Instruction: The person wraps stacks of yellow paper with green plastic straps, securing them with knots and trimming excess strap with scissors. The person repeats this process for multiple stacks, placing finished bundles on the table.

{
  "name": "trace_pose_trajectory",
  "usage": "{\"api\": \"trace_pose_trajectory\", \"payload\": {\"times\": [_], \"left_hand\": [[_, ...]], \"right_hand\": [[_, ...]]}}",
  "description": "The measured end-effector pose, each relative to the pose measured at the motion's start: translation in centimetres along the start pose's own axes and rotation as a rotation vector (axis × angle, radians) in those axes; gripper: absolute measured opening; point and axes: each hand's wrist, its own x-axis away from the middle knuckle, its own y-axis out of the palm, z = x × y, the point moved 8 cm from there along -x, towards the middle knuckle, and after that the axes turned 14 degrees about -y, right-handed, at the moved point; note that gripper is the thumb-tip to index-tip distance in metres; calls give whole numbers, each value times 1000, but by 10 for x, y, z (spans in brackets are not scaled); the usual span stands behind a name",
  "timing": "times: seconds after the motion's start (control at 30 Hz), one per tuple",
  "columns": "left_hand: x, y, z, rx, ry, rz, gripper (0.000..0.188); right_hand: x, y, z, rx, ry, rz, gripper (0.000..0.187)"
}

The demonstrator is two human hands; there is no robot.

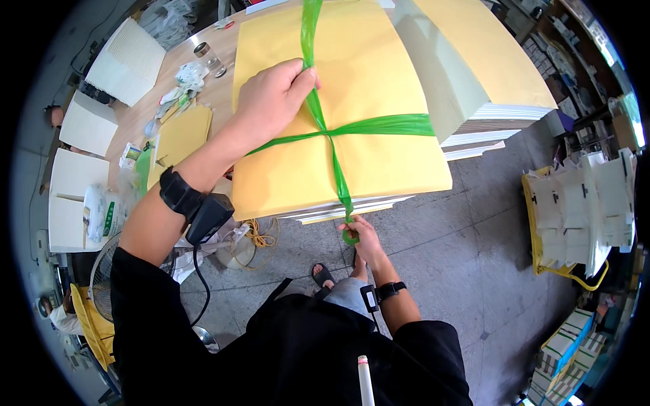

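Ribbon (389, 125), green, crosses atop a yellow-topped stack (365, 68). My left hand (274, 97) is clamped on its upper strand; my right hand (365, 238) pinches its lower end.

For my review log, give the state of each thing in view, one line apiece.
Rectangular yellow-topped paper stack: wrapped crosswise
Flat green plastic ribbon: crossed over the stack, ends held
Left hand: closed on the ribbon beyond the crossing
Right hand: closed on the ribbon below the near edge
Neighbouring yellow-topped paper stack: no ribbon visible
Brown-lidded clear glass jar: lid on
Yellow-framed cart: loaded with white stacks
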Motion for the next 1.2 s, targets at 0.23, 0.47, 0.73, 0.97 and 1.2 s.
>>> {"api": "trace_pose_trajectory", "payload": {"times": [0.23, 0.47, 0.73, 0.97, 1.2], "left_hand": [[-1, 2, 6, -27, 46, 40, 33], [1, 0, 5, -5, 42, 20, 33], [-1, 0, 10, -1, 44, 12, 31], [11, -15, 5, -46, -25, 140, 28], [47, -36, -7, -342, 8, 221, 19]], "right_hand": [[-10, 80, 60, -71, 166, -242, 17], [-18, -1, 8, 317, -105, -101, 21], [-32, -23, -15, 689, -189, -18, 18], [-65, -35, 22, 499, -179, -322, 16], [-78, -65, -4, 334, 176, -390, 31]]}}
